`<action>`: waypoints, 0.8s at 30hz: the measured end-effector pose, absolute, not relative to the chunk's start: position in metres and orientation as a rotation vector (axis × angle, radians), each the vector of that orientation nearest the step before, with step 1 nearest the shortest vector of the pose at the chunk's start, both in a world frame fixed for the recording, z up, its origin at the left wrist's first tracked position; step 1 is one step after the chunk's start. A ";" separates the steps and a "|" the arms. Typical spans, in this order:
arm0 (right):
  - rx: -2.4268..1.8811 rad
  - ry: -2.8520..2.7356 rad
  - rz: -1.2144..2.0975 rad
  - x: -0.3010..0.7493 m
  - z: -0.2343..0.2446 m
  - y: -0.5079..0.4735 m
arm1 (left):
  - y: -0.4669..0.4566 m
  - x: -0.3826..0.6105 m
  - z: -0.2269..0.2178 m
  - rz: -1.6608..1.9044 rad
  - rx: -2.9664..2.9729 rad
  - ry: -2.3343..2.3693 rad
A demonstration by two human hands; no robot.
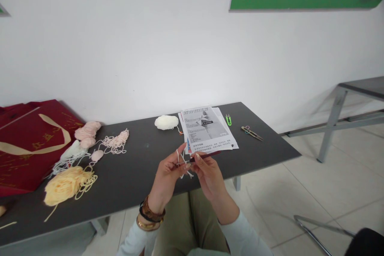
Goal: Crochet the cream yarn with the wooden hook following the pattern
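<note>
Near the table's front edge, my left hand (168,172) is closed on white yarn (190,174), with a strand looped over its raised forefinger. Close beside it my right hand (207,172) pinches a crochet hook (212,154) with a dark red handle pointing right. The hook's tip meets the yarn between the two hands; the stitches there are too small to make out. Just beyond my hands lie printed sheets (199,124), and a ball of white yarn (166,122) sits to their left.
Green thread snips (228,119) and metal scissors (252,133) lie right of the sheets. On the left are yellow yarn (64,186), pink yarn (87,134), loose pale pink strands (115,143) and a red bag (27,144). A wall stands behind the black table (132,172).
</note>
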State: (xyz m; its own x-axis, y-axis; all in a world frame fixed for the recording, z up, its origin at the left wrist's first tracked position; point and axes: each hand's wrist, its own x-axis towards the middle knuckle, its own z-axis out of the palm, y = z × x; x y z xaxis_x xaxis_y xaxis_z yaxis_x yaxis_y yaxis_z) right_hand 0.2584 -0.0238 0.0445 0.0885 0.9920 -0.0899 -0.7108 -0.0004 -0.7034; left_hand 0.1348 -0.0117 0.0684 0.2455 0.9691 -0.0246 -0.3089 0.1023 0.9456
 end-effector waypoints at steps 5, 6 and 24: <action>-0.578 -0.372 1.552 0.257 0.038 -0.028 | -0.014 0.137 0.064 1.116 0.810 0.668; -0.571 -0.372 1.550 0.256 0.037 -0.029 | -0.014 0.137 0.063 1.117 0.778 0.655; -0.533 -0.357 1.472 0.254 0.033 -0.036 | -0.016 0.128 0.048 1.222 0.861 0.711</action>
